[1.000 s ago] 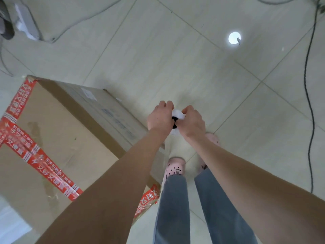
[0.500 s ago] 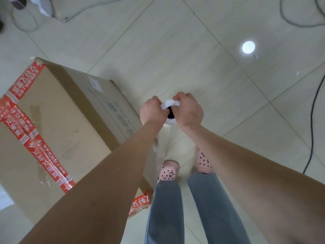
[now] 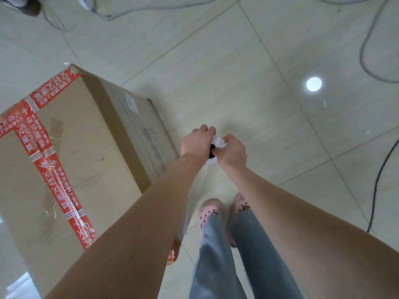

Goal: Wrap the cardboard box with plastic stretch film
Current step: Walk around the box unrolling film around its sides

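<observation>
While left hand (image 3: 197,141) and right hand (image 3: 232,151) grip the film roll (image 3: 212,161), the cardboard box (image 3: 86,158) stands just left

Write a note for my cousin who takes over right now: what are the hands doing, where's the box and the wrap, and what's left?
Left hand: grips the top of the film roll.
Right hand: grips the same end, fingers on bunched white film.
Cardboard box: on the floor to the left, red tape crossing its top.
Done: a clear sheet seems to run from the roll to the box's near corner; how many turns are on, I cannot tell.
Left: probably walk the roll round the box, then tear off.
</observation>
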The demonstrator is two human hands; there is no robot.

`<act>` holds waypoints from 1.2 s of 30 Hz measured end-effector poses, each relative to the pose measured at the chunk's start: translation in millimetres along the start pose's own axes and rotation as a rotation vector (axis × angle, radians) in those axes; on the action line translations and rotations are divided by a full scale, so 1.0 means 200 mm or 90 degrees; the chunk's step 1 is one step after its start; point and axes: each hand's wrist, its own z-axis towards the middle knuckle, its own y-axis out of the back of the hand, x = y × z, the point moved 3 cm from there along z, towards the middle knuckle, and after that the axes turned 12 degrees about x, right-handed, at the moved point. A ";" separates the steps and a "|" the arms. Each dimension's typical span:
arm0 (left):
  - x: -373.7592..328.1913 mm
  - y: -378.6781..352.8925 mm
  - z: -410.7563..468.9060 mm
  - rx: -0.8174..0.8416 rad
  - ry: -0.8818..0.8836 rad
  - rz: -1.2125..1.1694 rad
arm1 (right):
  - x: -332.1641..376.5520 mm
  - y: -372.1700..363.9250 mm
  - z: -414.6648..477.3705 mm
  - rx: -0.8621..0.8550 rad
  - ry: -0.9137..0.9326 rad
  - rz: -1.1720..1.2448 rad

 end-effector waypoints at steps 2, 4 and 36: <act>0.00 0.02 0.02 -0.001 -0.013 0.032 | 0.02 0.00 0.01 -0.001 0.004 -0.020; 0.00 0.05 0.04 0.000 -0.022 0.053 | 0.05 0.00 0.02 0.005 0.005 -0.053; 0.49 0.41 0.34 -0.081 0.068 -0.208 | 0.68 -0.03 0.30 -0.018 0.088 -0.220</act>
